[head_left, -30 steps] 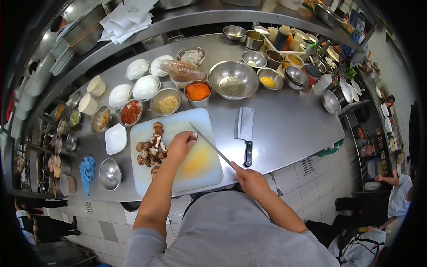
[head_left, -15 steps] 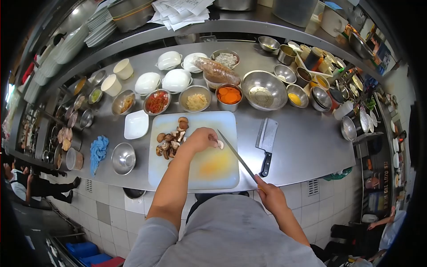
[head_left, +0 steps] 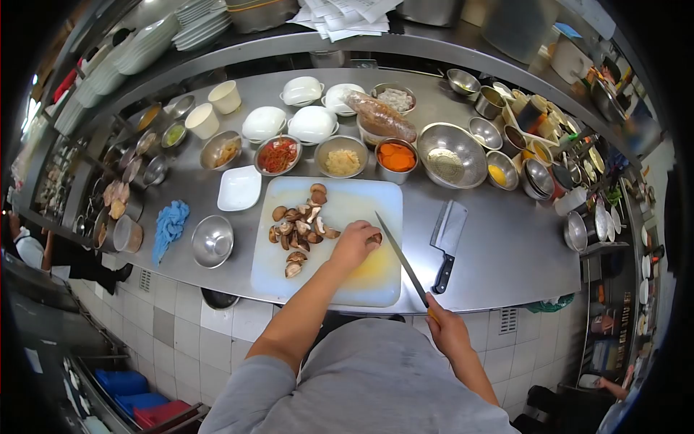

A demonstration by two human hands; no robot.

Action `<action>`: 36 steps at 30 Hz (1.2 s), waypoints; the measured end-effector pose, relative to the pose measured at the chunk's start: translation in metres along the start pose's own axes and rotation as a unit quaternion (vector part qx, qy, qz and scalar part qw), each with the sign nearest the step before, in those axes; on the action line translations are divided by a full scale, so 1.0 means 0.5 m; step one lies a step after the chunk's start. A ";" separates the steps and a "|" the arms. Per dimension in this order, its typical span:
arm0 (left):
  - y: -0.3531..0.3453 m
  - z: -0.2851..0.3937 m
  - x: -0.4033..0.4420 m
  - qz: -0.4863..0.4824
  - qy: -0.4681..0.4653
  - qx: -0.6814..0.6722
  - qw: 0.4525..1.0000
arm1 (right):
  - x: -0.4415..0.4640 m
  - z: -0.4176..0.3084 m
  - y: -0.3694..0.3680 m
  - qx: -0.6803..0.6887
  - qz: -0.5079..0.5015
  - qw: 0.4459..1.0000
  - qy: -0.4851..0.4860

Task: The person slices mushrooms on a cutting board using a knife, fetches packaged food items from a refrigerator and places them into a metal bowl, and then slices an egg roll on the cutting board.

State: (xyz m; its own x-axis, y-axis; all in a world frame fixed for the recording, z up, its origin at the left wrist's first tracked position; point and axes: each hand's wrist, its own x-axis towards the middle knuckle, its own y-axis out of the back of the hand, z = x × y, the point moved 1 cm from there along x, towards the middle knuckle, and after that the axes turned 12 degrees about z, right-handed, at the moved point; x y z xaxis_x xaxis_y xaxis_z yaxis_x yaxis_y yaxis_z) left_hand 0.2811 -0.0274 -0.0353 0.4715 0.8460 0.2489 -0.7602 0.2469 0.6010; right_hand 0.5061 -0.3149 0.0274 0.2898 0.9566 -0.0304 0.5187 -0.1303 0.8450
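While the left hand (head_left: 353, 246), fingers nearly closed, pinches a mushroom (head_left: 374, 239) at centre frame, keep them tucked clear of the knife (head_left: 401, 252) gripped in the closed right hand (head_left: 448, 330).

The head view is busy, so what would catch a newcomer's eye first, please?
Brown mushrooms on the white cutting board, left of the left hand, probably come first. Next come the long knife in the right hand and orange carrot slices in a metal pot behind the board.
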 end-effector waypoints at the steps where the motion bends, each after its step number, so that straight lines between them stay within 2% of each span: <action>1: 0.007 0.000 -0.005 0.003 0.003 0.002 1.000 | -0.003 0.003 0.001 0.008 0.005 1.000 0.007; 4: 0.032 0.021 -0.008 0.025 -0.043 0.034 0.998 | -0.009 0.010 -0.001 0.015 0.012 1.000 0.018; 6: 0.083 0.022 -0.013 0.048 -0.039 0.223 0.973 | -0.011 0.017 0.004 0.014 0.017 1.000 0.018; 8: 0.106 -0.032 -0.023 0.062 0.047 0.354 0.932 | -0.008 0.015 0.005 -0.007 0.001 1.000 0.005; 12: 0.137 -0.054 -0.042 0.040 -0.040 0.337 0.940 | -0.003 0.025 0.003 -0.012 0.025 1.000 0.009; 14: 0.119 -0.030 -0.050 -0.051 -0.080 0.233 0.968 | 0.001 0.020 0.004 0.020 0.054 0.998 0.016; 15: 0.097 -0.036 -0.055 -0.054 -0.083 0.231 0.968 | 0.007 0.015 0.004 0.020 0.056 0.998 0.011; 17: 0.047 -0.055 -0.067 0.027 -0.116 0.116 0.986 | 0.022 0.000 0.002 0.105 0.073 0.991 0.040; 18: 0.046 -0.034 -0.073 0.021 -0.117 0.114 0.986 | 0.031 -0.010 0.008 0.123 0.033 0.991 0.039; 19: 0.059 0.002 -0.079 0.031 -0.056 0.102 0.993 | 0.039 -0.018 0.009 0.124 0.034 0.991 0.033; 20: 0.065 0.025 -0.082 0.040 0.004 0.090 0.995 | 0.046 -0.026 0.006 0.148 -0.016 0.989 0.023; 21: 0.061 0.030 -0.084 0.035 0.003 0.089 0.995 | 0.052 -0.033 0.003 0.171 -0.067 0.983 0.014; 23: 0.059 0.033 -0.085 0.058 0.043 0.077 0.994 | 0.065 -0.035 -0.009 0.168 -0.087 0.982 0.005; 29: 0.048 0.016 -0.072 0.055 0.022 0.104 0.993 | 0.101 -0.005 -0.054 0.243 -0.161 0.951 -0.099; 31: 0.048 0.018 -0.071 0.056 0.020 0.102 0.993 | 0.111 -0.005 -0.056 0.343 -0.190 0.907 -0.154; 36: 0.053 0.019 -0.071 0.059 0.022 0.082 0.995 | 0.133 -0.011 -0.056 0.325 -0.192 0.918 -0.117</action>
State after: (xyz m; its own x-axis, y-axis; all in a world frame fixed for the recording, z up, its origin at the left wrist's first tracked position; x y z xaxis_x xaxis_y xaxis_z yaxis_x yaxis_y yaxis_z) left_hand 0.2485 -0.0556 -0.0211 0.3600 0.8852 0.2946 -0.7244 0.0663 0.6862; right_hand 0.5063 -0.2463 0.0048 0.1100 0.8924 -0.4377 0.9678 0.0043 0.2519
